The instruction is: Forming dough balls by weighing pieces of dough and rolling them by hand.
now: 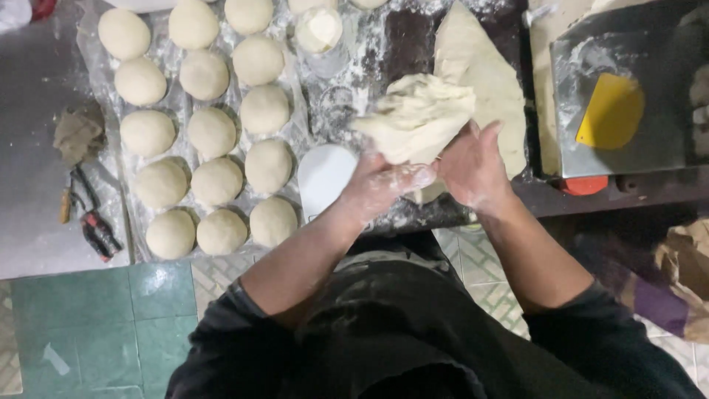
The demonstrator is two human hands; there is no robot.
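A rough lump of pale dough (417,117) is held up above the dark floured worktop (402,44). My left hand (380,185), dusted with flour, grips its lower left side. My right hand (473,166) cups it from the lower right, fingers pressed against the dough. A larger flat mass of dough (491,81) lies on the worktop just behind the lump.
Several round dough balls (214,133) sit in rows on a floured plastic sheet at the left. A white round lid (325,177) lies beside them. A yellow scraper (611,112) rests on a metal scale tray (576,74) at the right. Pliers (92,222) lie far left.
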